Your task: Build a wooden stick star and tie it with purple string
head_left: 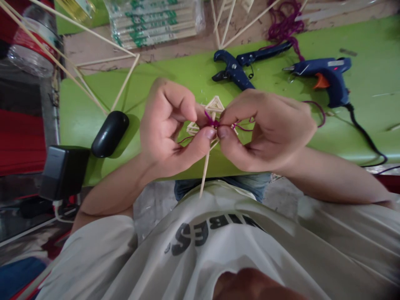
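Note:
Both hands meet over the green table's front part, fingertips nearly touching. My left hand pinches purple yarn wound at the joint of a small wooden stick piece. My right hand pinches the same yarn from the other side, thumb and forefinger pressed together. The stick piece has a small triangle at its top, further little frames at its sides, and a thin stick pointing down toward the shirt. Loose yarn trails out on both sides. My fingers hide part of the joint.
A blue cutter and a blue glue gun with a black cord lie beyond my right hand. At left are a black oval case, a black adapter, a bottle and a large stick frame. Packaged sticks lie behind.

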The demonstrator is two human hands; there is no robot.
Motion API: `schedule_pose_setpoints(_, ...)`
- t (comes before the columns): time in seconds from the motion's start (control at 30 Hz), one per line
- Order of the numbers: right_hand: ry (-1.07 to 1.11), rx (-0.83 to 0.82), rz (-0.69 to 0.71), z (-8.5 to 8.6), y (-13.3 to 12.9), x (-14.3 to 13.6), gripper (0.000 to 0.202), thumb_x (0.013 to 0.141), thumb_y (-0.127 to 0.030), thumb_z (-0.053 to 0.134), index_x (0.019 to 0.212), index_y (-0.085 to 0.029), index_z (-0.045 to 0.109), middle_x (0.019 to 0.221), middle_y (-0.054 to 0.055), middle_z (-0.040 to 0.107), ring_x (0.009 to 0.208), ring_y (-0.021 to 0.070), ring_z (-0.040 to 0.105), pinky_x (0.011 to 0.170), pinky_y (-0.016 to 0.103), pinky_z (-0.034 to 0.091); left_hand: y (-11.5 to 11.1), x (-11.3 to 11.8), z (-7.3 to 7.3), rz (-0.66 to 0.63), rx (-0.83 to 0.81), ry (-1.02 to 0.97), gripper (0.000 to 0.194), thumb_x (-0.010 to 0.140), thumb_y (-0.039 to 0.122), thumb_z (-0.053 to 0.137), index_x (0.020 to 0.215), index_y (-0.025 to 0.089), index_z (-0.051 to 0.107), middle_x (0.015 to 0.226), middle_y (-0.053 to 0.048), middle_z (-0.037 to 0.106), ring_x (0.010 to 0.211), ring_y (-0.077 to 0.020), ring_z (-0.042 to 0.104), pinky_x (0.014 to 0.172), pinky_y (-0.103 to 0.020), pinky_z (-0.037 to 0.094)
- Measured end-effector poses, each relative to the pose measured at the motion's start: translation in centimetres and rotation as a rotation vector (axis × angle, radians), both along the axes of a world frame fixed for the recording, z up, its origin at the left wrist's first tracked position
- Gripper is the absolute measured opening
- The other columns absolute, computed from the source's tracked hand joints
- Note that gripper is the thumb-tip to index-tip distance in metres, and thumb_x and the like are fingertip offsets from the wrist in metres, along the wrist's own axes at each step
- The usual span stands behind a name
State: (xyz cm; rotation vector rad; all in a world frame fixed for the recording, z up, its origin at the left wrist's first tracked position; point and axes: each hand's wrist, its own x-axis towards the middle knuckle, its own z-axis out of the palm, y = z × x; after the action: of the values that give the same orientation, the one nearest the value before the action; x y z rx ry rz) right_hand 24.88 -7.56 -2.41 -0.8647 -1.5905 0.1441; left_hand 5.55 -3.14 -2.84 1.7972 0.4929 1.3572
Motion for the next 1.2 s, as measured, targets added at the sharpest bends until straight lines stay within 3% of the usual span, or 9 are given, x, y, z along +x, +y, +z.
schedule_pose_setpoints(0.2, -0.042, -0.095, 0.024, 0.5, -0.5, 0.6, 0.004, 0.099, -0.026, 0.069, 0.096, -0.028, 0.067, 0.080, -0.005, 0.073, 0.067, 0.0142, 0.071, 0.066, 0.031, 0.060, 0.4, 0.2, 0.5, -0.056, 0.026, -0.031, 0.044, 0.103, 0.048, 0.097, 0.107, 0.028, 0.059, 0.093, 0.003, 0.071, 0.079, -0.0116, 0.080, 0.072, -0.026, 0.074)
schedule_pose_setpoints(0.33, -0.117, -0.288, 0.071, 0.7, -0.6, 0.5, 0.011, 0.101, -0.032, 0.079, 0.111, -0.032, 0.074, 0.097, 0.000, 0.079, 0.091, 0.0225, 0.084, 0.074, 0.034, 0.070, 0.5, 0.2, 0.4, 0.007, 0.051, -0.069, 0.041, 0.105, 0.046, 0.095, 0.105, 0.027, 0.058, 0.095, 0.004, 0.066, 0.078, -0.0113, 0.081, 0.067, -0.026, 0.072)
schedule_pose_setpoints(0.43, -0.143, -0.363, 0.115, 0.9, -0.3, 0.2, 0.022, 0.100, -0.036, 0.085, 0.119, -0.032, 0.075, 0.106, 0.002, 0.081, 0.103, 0.0256, 0.086, 0.077, 0.035, 0.073, 0.7, 0.1, 0.0, -0.022, 0.077, -0.048, 0.041, 0.106, 0.038, 0.094, 0.106, 0.028, 0.054, 0.094, 0.006, 0.067, 0.080, -0.0117, 0.084, 0.064, -0.024, 0.069)
schedule_pose_setpoints(0.63, -0.148, -0.277, 0.119, 0.8, -0.4, 0.7, 0.015, 0.101, -0.031, 0.079, 0.113, -0.030, 0.072, 0.099, 0.001, 0.079, 0.092, 0.0217, 0.082, 0.072, 0.033, 0.067, 0.7, 0.0, 0.1, -0.001, 0.080, -0.032, 0.046, 0.107, 0.039, 0.093, 0.103, 0.027, 0.049, 0.090, 0.009, 0.069, 0.081, -0.0119, 0.087, 0.060, -0.022, 0.062)
schedule_pose_setpoints(0.77, -0.098, -0.107, 0.117, 0.6, -0.6, 1.1, 0.007, 0.099, -0.020, 0.066, 0.099, -0.028, 0.065, 0.085, -0.002, 0.071, 0.074, 0.0164, 0.071, 0.066, 0.032, 0.056, 0.7, -0.1, 0.4, 0.020, 0.162, -0.008, 0.041, 0.110, 0.034, 0.089, 0.102, 0.026, 0.049, 0.092, 0.008, 0.070, 0.079, -0.0099, 0.084, 0.060, -0.021, 0.060)
schedule_pose_setpoints(0.97, -0.106, -0.125, 0.144, 0.9, -0.7, 1.1, 0.015, 0.101, -0.011, 0.061, 0.098, -0.025, 0.064, 0.090, -0.001, 0.072, 0.086, 0.0162, 0.075, 0.075, 0.032, 0.057, 0.5, -0.2, 0.9, 0.018, 0.151, 0.024, 0.036, 0.109, 0.027, 0.087, 0.101, 0.025, 0.052, 0.092, 0.006, 0.070, 0.080, -0.0108, 0.084, 0.058, -0.022, 0.059)
schedule_pose_setpoints(1.07, -0.101, -0.101, 0.141, 0.7, -0.6, 1.1, 0.013, 0.100, -0.014, 0.060, 0.098, -0.026, 0.063, 0.088, -0.002, 0.072, 0.082, 0.0157, 0.074, 0.071, 0.030, 0.058, 0.4, 0.1, 0.9, 0.022, 0.131, 0.008, 0.039, 0.110, 0.036, 0.087, 0.100, 0.026, 0.051, 0.090, 0.005, 0.073, 0.077, -0.0120, 0.083, 0.055, -0.025, 0.059)
schedule_pose_setpoints(1.2, -0.050, -0.115, 0.129, 0.4, -0.4, 1.0, 0.004, 0.103, -0.028, 0.061, 0.099, -0.029, 0.062, 0.088, -0.002, 0.072, 0.080, 0.0176, 0.075, 0.073, 0.032, 0.063, 0.5, 0.8, 0.3, 0.107, 0.159, -0.032, 0.052, 0.109, 0.056, 0.088, 0.098, 0.027, 0.046, 0.086, 0.006, 0.069, 0.069, -0.0117, 0.079, 0.050, -0.025, 0.055)
